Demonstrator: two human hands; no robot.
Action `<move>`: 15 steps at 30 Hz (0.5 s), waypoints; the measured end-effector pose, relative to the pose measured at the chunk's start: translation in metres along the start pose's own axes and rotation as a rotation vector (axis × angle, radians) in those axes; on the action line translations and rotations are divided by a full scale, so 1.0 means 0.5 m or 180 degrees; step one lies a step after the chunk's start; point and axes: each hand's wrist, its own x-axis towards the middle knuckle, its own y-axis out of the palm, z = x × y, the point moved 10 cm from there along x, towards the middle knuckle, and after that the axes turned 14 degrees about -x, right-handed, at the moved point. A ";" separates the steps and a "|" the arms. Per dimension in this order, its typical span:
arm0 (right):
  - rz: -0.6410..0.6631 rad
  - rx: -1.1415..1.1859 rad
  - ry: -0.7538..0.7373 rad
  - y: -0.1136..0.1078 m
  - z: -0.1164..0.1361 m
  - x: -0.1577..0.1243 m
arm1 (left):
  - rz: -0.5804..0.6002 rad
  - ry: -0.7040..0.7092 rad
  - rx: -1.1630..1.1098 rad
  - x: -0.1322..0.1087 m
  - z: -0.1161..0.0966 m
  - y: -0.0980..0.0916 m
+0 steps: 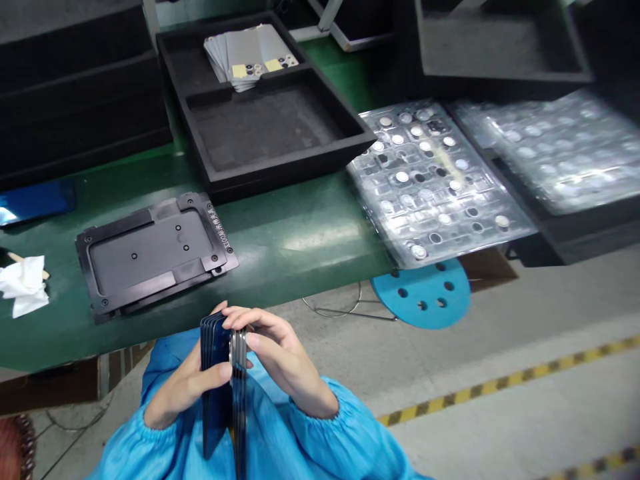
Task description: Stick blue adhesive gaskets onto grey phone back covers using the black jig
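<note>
Upright stacks of thin dark phone back panels (214, 407) are in both my hands, over my lap near the table's front edge. My left hand (183, 387) is closed around the lower left side, its thumb across the dark blue faces. My right hand (280, 353) grips the top of the right-hand stack (240, 400), which shows metallic rings along its upper edge. A gap parts the two stacks lower down. Some fingertips are hidden behind the panels. Just beyond my hands, a black metal fixture (157, 253) with a shallow recess lies on the table.
On the green table (295, 233) is a black foam tray (285, 163) holding silvery phone back panels (250, 53). Right of it lies a clear blister tray (425, 207) with several round parts. A blue panel (37, 200) and tissue (25, 283) sit left; a blue stool (430, 300) stands below.
</note>
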 end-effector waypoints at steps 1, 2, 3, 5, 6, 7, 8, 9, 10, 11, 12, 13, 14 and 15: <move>-0.0021 -0.0060 0.0006 -0.001 0.000 -0.001 | 0.0027 -0.0037 -0.0011 0.001 0.000 0.004; -0.0046 -0.0132 0.0013 -0.003 0.000 -0.001 | 0.0046 -0.0068 -0.0037 0.002 0.000 0.007; -0.0074 -0.0219 0.0020 -0.004 0.001 -0.002 | 0.0059 -0.0100 -0.0075 0.003 0.001 0.009; -0.0144 -0.0429 0.0038 -0.007 0.002 -0.003 | 0.0064 -0.0158 -0.0262 0.005 0.007 0.008; -0.0189 -0.0545 0.0043 -0.008 0.004 -0.004 | 0.0055 -0.0184 -0.0422 0.006 0.013 0.005; -0.0245 -0.0665 0.0046 -0.010 0.006 -0.004 | 0.0041 -0.0209 -0.0609 0.006 0.019 0.001; -0.0309 -0.0789 0.0045 -0.012 0.009 -0.005 | 0.0014 -0.0236 -0.0795 0.005 0.028 -0.005; -0.0378 -0.0916 0.0039 -0.014 0.013 -0.005 | -0.0026 -0.0257 -0.0961 0.003 0.036 -0.012; -0.0447 -0.1042 0.0026 -0.015 0.018 -0.005 | -0.0068 -0.0266 -0.1093 0.000 0.045 -0.020; -0.0510 -0.1165 0.0002 -0.015 0.023 -0.005 | -0.0102 -0.0272 -0.1190 -0.004 0.052 -0.029; -0.0563 -0.1279 -0.0033 -0.014 0.029 -0.005 | -0.0121 -0.0278 -0.1256 -0.008 0.059 -0.038; -0.0601 -0.1378 -0.0084 -0.012 0.036 -0.005 | -0.0136 -0.0289 -0.1309 -0.012 0.066 -0.046; -0.0631 -0.1461 -0.0153 -0.009 0.044 -0.005 | -0.0157 -0.0300 -0.1377 -0.017 0.073 -0.055; -0.0656 -0.1531 -0.0233 -0.006 0.052 -0.005 | -0.0176 -0.0314 -0.1454 -0.020 0.079 -0.063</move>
